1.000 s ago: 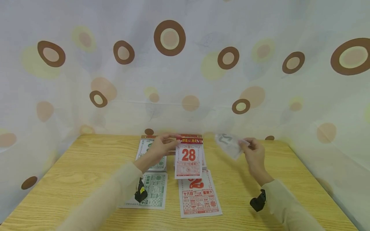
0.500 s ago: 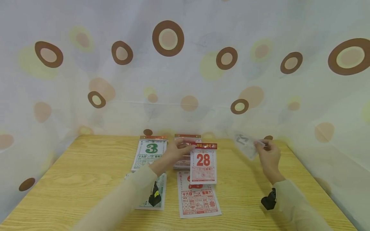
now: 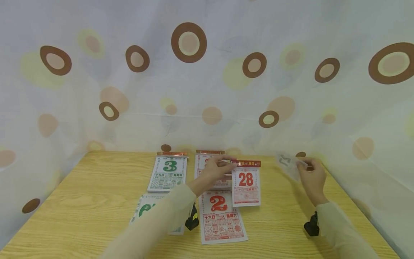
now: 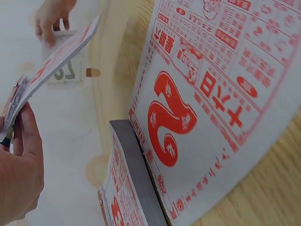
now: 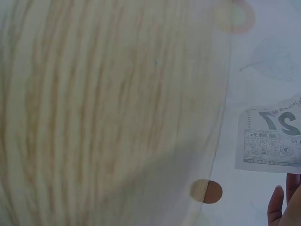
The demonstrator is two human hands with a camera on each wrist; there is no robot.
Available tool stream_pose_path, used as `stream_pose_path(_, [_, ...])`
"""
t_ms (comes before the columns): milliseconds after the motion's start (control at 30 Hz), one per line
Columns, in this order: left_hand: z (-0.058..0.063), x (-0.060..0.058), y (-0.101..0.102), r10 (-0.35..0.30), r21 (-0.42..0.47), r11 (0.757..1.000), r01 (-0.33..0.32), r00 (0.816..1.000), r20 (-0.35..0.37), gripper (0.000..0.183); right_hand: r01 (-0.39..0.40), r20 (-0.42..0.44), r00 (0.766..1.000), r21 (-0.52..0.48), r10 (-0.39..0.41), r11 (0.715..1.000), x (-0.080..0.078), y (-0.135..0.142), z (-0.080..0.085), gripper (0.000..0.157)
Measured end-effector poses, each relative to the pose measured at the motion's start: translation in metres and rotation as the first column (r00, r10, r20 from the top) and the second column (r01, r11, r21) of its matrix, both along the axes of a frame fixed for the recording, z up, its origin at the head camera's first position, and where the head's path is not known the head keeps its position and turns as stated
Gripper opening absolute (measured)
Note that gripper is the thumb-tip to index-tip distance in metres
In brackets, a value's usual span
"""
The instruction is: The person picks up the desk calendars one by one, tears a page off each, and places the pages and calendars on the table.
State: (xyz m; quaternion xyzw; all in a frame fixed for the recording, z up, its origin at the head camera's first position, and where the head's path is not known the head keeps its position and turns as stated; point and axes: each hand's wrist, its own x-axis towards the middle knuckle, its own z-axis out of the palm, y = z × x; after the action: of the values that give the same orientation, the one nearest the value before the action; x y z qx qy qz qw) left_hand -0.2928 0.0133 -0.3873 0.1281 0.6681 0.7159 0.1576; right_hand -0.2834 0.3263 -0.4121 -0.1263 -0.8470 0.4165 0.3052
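Note:
My left hand [image 3: 214, 172] pinches a small tear-off calendar [image 3: 246, 183] by its red top band, held up over the table. Its front page reads a red 28. In the left wrist view the calendar's pad [image 4: 59, 56] is seen edge-on, tilted, above the hand [image 4: 21, 169]. Out to the right, my right hand [image 3: 312, 178] holds a thin torn calendar sheet [image 3: 289, 163] between thumb and fingers. The right wrist view shows that sheet [image 5: 273, 141] with a grey 27 over the fingertips [image 5: 277, 197].
A larger calendar showing a green 3 [image 3: 168, 172] lies at the back, beside another with a red top strip [image 3: 210, 152]. In front lie a loose sheet with a red 2 [image 3: 223, 226] and a green-printed sheet [image 3: 140, 208]. A patterned cloth [image 3: 213, 90] rises behind the wooden table [image 3: 81, 201].
My left hand has carried the 28 calendar rightward, off the red-strip calendar, which shows more now. My right hand has moved further right with the torn sheet.

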Motion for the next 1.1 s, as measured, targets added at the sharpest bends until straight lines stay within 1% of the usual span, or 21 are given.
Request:
stream_pose_path(100, [0.0,0.0,0.008,0.001,0.012,1.0,-0.001,1.0,0.005,0.034,-0.018,-0.021,1.0,0.08,0.02,0.997,-0.001,0.006,-0.005,0.025])
stream_pose_path(200, [-0.002,0.0,0.014,0.004,0.027,1.0,-0.004,1.0,0.019,0.033,-0.053,-0.035,0.998,0.154,0.059,0.987,-0.001,0.009,-0.008,0.021])
stream_pose_path(333, [-0.005,-0.001,0.021,0.015,0.041,0.999,-0.017,0.999,0.044,0.03,-0.117,-0.014,0.992,0.235,0.124,0.965,0.0,0.01,-0.013,0.018])
stream_pose_path(433, [-0.008,-0.002,0.024,0.031,0.029,0.999,-0.033,0.998,0.056,0.029,-0.157,0.006,0.987,0.281,0.162,0.947,0.001,0.01,-0.015,0.017])
stream_pose_path(533, [-0.011,-0.003,0.027,0.047,0.01,0.999,-0.048,0.996,0.072,0.028,-0.206,0.031,0.978,0.301,0.207,0.931,0.003,0.01,-0.016,0.016])
stream_pose_path(633, [-0.016,-0.004,0.028,0.069,-0.017,0.998,-0.067,0.995,0.079,0.028,-0.268,0.076,0.963,0.307,0.257,0.913,0.005,0.009,-0.016,0.014])
stream_pose_path(700, [-0.019,-0.005,0.029,0.08,-0.04,0.996,-0.078,0.994,0.073,0.027,-0.307,0.108,0.952,0.307,0.288,0.901,0.006,0.009,-0.016,0.012])
stream_pose_path(867, [-0.026,-0.006,0.031,0.106,-0.112,0.989,-0.1,0.993,0.047,0.023,-0.374,0.169,0.927,0.326,0.336,0.868,0.006,0.008,-0.016,0.005])
stream_pose_path(967, [-0.029,-0.005,0.032,0.111,-0.115,0.988,-0.105,0.993,0.048,0.023,-0.415,0.206,0.908,0.325,0.365,0.85,0.007,0.006,-0.015,0.005])
stream_pose_path(1100, [-0.029,-0.005,0.033,0.115,-0.103,0.989,-0.109,0.992,0.06,0.026,-0.454,0.232,0.888,0.32,0.396,0.831,0.007,0.003,-0.014,0.008])
